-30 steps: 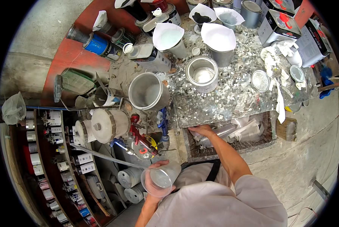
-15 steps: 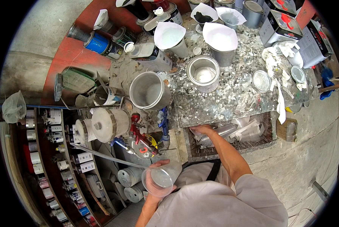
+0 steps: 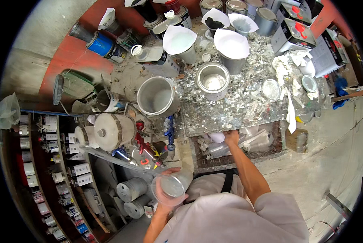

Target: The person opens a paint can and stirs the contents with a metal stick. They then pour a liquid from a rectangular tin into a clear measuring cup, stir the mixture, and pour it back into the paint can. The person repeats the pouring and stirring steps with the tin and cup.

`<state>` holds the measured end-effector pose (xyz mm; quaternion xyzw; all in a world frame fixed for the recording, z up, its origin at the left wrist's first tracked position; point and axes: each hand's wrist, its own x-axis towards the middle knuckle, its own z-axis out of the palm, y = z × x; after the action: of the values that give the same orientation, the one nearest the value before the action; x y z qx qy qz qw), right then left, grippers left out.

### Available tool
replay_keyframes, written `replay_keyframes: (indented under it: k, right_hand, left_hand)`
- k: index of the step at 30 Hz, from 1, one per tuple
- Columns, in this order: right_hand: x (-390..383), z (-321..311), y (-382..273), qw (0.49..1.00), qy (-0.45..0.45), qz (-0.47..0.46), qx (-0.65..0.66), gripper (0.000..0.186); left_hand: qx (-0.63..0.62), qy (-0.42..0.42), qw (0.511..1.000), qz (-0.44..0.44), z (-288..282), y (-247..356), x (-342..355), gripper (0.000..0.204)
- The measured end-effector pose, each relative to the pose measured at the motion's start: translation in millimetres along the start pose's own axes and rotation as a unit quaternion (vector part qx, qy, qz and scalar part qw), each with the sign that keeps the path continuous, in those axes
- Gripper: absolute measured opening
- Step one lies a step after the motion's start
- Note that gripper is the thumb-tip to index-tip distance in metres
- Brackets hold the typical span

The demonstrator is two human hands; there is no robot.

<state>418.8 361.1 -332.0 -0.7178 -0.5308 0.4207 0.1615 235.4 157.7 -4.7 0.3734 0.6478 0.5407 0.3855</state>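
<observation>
My left hand (image 3: 162, 198) is wrapped round a clear plastic cup (image 3: 174, 188), tilted with its open rim toward me, near my waist. A long clear strip (image 3: 120, 162) runs from beside the lidded pots to near the cup's rim; whether it touches the cup I cannot tell. My right hand (image 3: 231, 138) reaches into an open drawer (image 3: 214, 163) under the bench top. Its fingers are closed on a white piece of paper (image 3: 216, 137), partly hidden by the bench edge. Stacked clear plastic cups (image 3: 261, 141) and white scraps lie in the drawer around that hand.
On the paint-spattered bench (image 3: 246, 103) stand a large grey pot (image 3: 157, 97), an open tin (image 3: 213, 82) and paper-lined cups (image 3: 231, 45). Metal cans (image 3: 293, 37) fill the back right. Spray guns (image 3: 147, 148) hang left of the drawer. Shelves (image 3: 70, 174) line the left side.
My right hand has moved slightly right in the drawer, and white paper now shows beside its fingers. My left hand still holds the cup. The view has shifted a little.
</observation>
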Motion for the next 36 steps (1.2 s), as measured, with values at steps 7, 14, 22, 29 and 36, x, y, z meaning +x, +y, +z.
replay_keyframes:
  k: [7, 14, 22, 29, 36]
  right_hand:
    - [-60.8, -150.1, -52.9, 0.930, -0.265, 0.091, 0.238, 0.018]
    - [-118.3, -269.6, -253.4, 0.900, -0.091, -0.424, 0.045, 0.013]
    - [-97.4, -208.3, -397.0, 0.666, -0.070, -0.737, -0.092, 0.025]
    - [-96.2, -211.4, -410.7, 0.681, -0.102, -0.717, -0.105, 0.044]
    - [12.2, -237.4, -267.4, 0.912, -0.059, -0.405, -0.002, 0.061]
  left_hand:
    - [-0.034, 0.011, 0.999, 0.001, 17.0, -5.6, 15.7, 0.082]
    - [-0.064, 0.025, 0.998, -0.004, 29.7, -9.5, 19.2, 0.081]
    - [-0.051, 0.070, 0.996, -0.020, 39.5, -17.8, 15.9, 0.093]
    - [0.017, 0.120, 0.993, 0.004, 58.1, -9.1, 30.8, 0.095]
    - [-0.104, 0.110, 0.988, -0.017, 76.7, -5.0, 55.2, 0.096]
